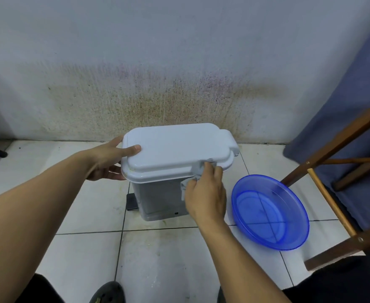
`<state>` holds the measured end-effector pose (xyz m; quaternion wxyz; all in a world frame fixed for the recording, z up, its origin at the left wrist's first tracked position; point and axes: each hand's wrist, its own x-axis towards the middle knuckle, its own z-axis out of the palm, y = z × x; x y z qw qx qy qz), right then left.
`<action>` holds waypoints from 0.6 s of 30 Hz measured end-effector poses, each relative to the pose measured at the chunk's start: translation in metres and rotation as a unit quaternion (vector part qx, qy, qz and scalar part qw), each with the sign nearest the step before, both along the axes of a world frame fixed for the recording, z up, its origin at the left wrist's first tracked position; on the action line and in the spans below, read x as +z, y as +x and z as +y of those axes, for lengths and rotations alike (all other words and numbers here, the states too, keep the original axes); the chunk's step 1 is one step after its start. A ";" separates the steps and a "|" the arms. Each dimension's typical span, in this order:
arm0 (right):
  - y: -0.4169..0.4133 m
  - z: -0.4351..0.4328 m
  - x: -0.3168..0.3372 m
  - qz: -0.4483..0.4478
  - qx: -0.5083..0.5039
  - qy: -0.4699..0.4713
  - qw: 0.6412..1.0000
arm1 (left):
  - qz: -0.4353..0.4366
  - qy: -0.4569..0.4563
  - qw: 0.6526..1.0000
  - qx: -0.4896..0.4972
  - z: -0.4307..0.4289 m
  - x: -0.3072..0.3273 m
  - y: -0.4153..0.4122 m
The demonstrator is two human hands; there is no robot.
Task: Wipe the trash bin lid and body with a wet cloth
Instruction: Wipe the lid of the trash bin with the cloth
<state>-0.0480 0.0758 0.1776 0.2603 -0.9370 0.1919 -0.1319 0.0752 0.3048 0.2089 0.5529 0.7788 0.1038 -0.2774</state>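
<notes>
Two hands were on the bin [157, 200] on the floor [88, 215]: left hand [107, 158] gripped the lid [175, 145] at its left end — right hand [206, 193] clutched the cloth [196, 169] against the near rim, bin side directly below.

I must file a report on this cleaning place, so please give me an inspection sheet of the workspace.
Surface: white tiled floor, stained around the bin.
Job's things: grey trash bin, lid closed; grey cloth at the lid's front rim.
Clutter: blue basin on the floor, right of the bin.
Grippers: left hand grips the lid's left end; right hand holds the cloth against the bin.
Cables: nothing seen.
Surroundings: stained wall behind; wooden frame and blue fabric at right.
</notes>
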 end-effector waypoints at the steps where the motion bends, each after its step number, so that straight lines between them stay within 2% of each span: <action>1: -0.002 0.011 0.001 0.003 0.019 0.001 1.000 | 0.001 0.000 1.000 0.000 0.000 0.001 -0.002; 8: -0.011 0.061 -0.001 -0.013 0.088 0.020 0.996 | -0.004 0.024 1.000 0.001 -0.007 0.010 -0.013; 10: -0.012 0.058 -0.004 -0.016 0.099 0.063 0.993 | -0.004 0.042 0.999 -0.006 -0.009 0.012 -0.012; 13: -0.016 0.035 -0.007 -0.046 0.047 0.174 0.983 | -0.032 0.102 0.994 -0.023 -0.010 0.012 -0.003; 15: -0.019 0.015 -0.010 -0.070 -0.003 0.201 0.977 | -0.079 0.152 0.984 -0.043 -0.012 0.012 0.007; 18: -0.017 -0.005 -0.014 -0.059 -0.045 0.208 0.975 | -0.145 0.193 0.966 -0.092 -0.017 0.013 0.017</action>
